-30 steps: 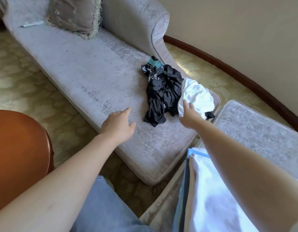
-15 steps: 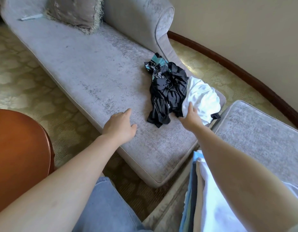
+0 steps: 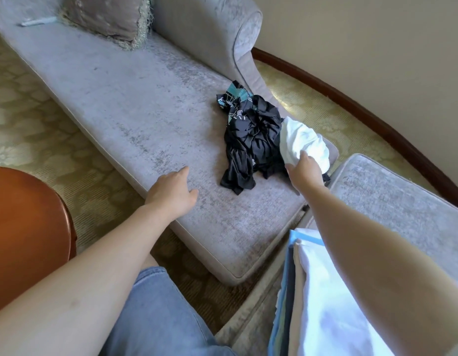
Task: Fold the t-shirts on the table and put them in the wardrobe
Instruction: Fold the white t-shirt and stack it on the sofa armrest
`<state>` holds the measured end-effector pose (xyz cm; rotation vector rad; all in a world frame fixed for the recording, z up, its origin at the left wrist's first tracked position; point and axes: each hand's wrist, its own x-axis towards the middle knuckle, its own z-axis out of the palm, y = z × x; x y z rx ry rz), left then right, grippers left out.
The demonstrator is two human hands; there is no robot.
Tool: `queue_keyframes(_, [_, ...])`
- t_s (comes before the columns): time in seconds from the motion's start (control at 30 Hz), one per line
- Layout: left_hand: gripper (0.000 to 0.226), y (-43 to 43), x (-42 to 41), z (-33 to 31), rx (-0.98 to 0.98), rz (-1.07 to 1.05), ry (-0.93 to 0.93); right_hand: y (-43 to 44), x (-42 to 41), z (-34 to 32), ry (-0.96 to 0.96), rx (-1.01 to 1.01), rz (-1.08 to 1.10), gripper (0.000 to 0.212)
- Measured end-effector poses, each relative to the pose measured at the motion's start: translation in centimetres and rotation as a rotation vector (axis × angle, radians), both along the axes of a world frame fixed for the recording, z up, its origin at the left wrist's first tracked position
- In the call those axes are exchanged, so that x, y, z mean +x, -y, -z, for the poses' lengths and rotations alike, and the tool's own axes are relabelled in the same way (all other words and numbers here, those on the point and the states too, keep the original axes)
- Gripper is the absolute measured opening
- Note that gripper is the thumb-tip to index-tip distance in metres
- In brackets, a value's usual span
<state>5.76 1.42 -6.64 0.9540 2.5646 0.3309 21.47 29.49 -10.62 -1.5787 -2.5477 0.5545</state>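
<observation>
Head view, and both arms were out over the grey sofa [image 3: 125,104]. The left hand [image 3: 171,191] sat low above the seat near its front edge, grip spread and loose, holding nothing. The right hand [image 3: 303,173] was at the heap on the seat's right end, one finger laid on the white shirt [image 3: 305,140], thumb out to the side. Whether that grip pinched the cloth could not be told, the other fingers being hidden. Touching the white one lay the crumpled black shirt [image 3: 251,145], and a teal-patterned piece [image 3: 233,95] poked out behind it. A folded stack [image 3: 315,291], white on top, sat under the right forearm at the near end of the footstool [image 3: 402,201]. A cushion [image 3: 107,19] leaned at the sofa's head. A wooden bench [image 3: 25,227] edged in on the left.
</observation>
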Motion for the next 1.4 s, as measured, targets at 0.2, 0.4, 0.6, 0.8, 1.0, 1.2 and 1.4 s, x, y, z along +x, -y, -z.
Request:
queue_keyframes(0.2, [0.066,-0.6,1.7,-2.0,0.053,0.045,-0.002,-0.1,1.9,-6.4,-0.265,0.054,0.044,0.051])
queue_keyframes(0.4, [0.071,0.8,3.2,-6.2,0.17,0.082,-0.018,2.6,1.4,-15.9,-0.592,0.149,0.042,0.043])
queue_keyframes(0.6, [0.082,3.3,4.9,-11.4,0.406,0.022,-0.01,10.0,-1.7,-23.5,-0.838,0.167,-0.11,0.029])
queue_keyframes(0.8, [0.096,7.3,5.7,-15.5,0.64,-0.092,0.102,20.4,-6.2,-29.0,-1.133,-0.026,-0.176,0.031])
queue_keyframes(1.0, [0.071,11.6,5.5,-18.9,0.819,-0.223,0.064,29.8,-8.9,-32.9,-1.321,-0.274,-0.257,0.03])
queue_keyframes(1.2, [0.048,16.3,4.0,-22.3,0.935,-0.393,-0.112,35.3,-10.7,-38.2,-1.43,-0.375,-0.407,0.019])
queue_keyframes(1.4, [0.054,23.6,1.9,-27.8,0.925,-0.469,-0.35,39.7,-14.3,-42.4,-1.496,-0.612,-0.519,0.02])
